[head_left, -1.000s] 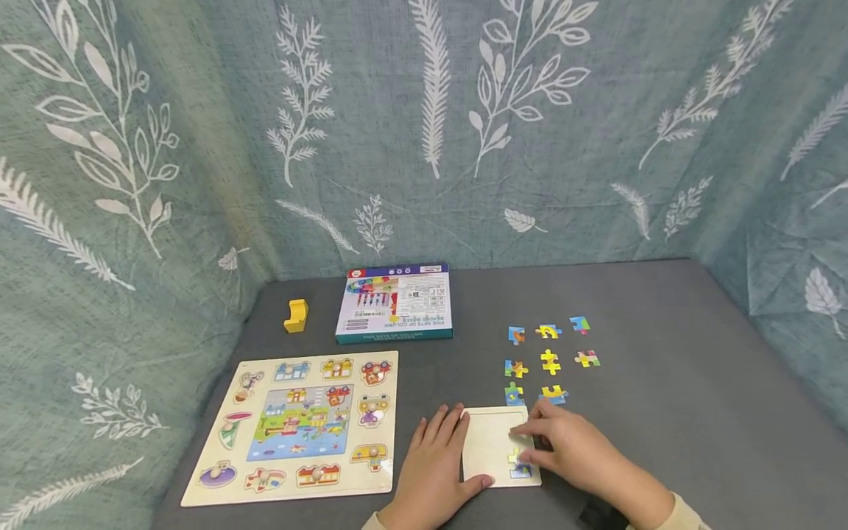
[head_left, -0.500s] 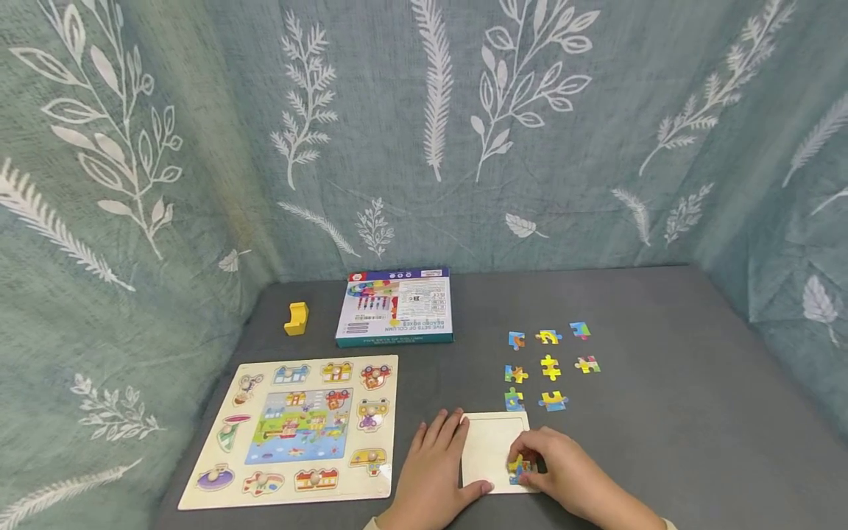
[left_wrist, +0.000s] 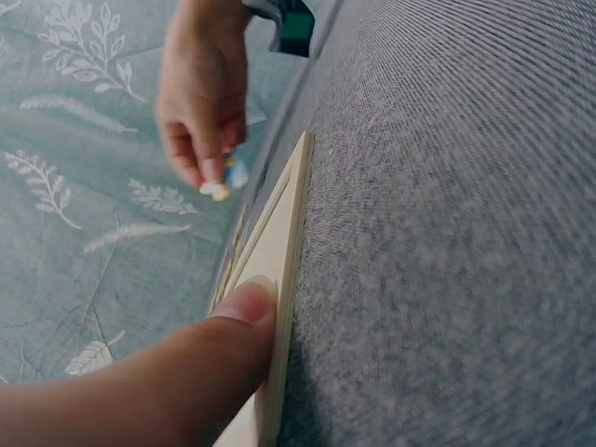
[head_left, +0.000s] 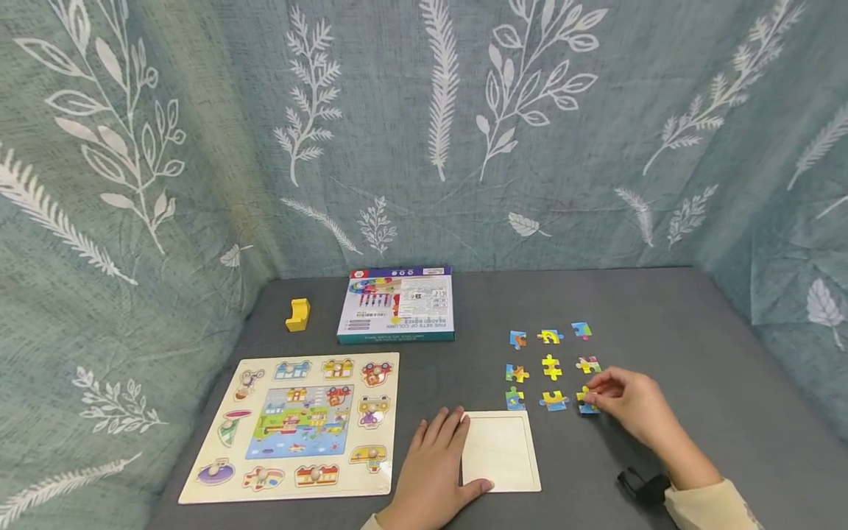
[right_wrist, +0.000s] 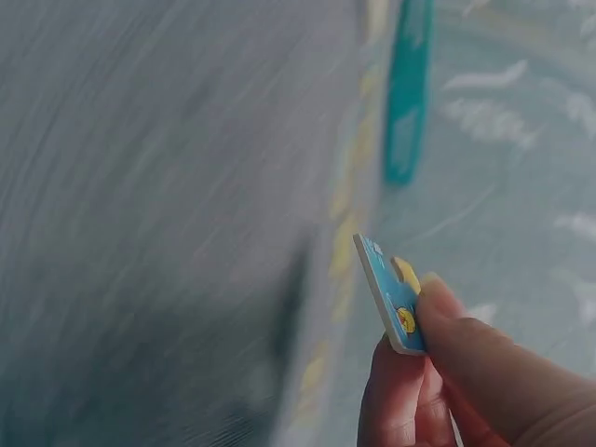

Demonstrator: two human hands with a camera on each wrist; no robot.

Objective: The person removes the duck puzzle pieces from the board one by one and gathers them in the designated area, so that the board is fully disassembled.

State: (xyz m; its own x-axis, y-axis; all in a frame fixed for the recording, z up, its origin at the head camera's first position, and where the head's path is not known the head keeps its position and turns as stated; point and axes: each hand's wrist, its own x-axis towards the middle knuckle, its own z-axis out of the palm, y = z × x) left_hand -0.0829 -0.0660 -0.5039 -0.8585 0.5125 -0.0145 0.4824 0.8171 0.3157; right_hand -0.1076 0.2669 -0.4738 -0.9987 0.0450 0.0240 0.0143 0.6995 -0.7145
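Observation:
My right hand pinches a jigsaw puzzle piece between thumb and fingertips, at the right end of the nearest row of pieces. In the right wrist view, the held puzzle piece is blue and yellow with a pale edge, tilted up off the table. My left hand rests along the left side of a shallow wooden puzzle tray, fingers stretched out. Its thumb lies on the tray's near rim. Bare wood shows across the tray. Several loose jigsaw pieces lie in rows behind it.
A large wooden knob puzzle board lies on the left of the grey table. Behind it are a yellow curved block and a flat printed box. A black strap is by my right wrist. Patterned curtains surround the table.
My right hand has picked the jigsaw piece out of the tray's lower right corner and carried it right, to the end of the nearest row. My left hand has stayed on the tray.

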